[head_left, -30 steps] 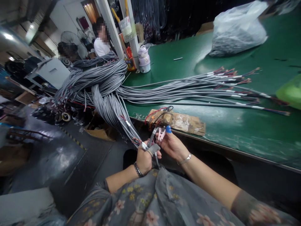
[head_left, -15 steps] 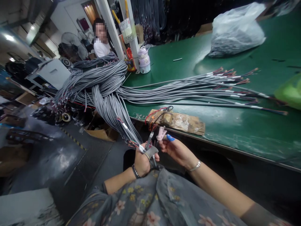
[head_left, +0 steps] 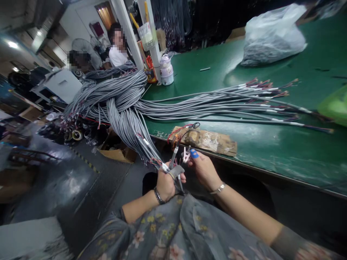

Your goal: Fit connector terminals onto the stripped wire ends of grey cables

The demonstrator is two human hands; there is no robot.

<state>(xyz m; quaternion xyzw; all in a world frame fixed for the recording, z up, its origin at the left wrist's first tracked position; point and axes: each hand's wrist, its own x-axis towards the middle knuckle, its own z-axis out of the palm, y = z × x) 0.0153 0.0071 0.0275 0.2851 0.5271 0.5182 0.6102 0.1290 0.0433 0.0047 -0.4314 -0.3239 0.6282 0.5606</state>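
Note:
My left hand (head_left: 166, 183) is closed around a grey cable (head_left: 175, 158), which stands up out of the fist with a white band and thin wires at its upper end. A grey wrap covers the left thumb. Just to the right, my right hand (head_left: 204, 170) pinches a small pale-pink clip (head_left: 186, 155) like a clothes peg, close to the wires; a blue cover sits on its thumb. Behind my left hand, the thick bundle of grey cables (head_left: 130, 126) hangs over the bench edge, its loose coloured wire ends near my fingers.
A worn wooden board (head_left: 217, 143) with red and black leads lies at the edge of the green bench (head_left: 206, 85). More cable ends fan out to the right. A plastic bag (head_left: 272, 38) and a lilac container (head_left: 166, 70) stand farther back. A person (head_left: 118, 45) is at far left.
My right hand has turned and shifted slightly right, and the pink clip now points more upright. My left hand, with the cable, has moved slightly right.

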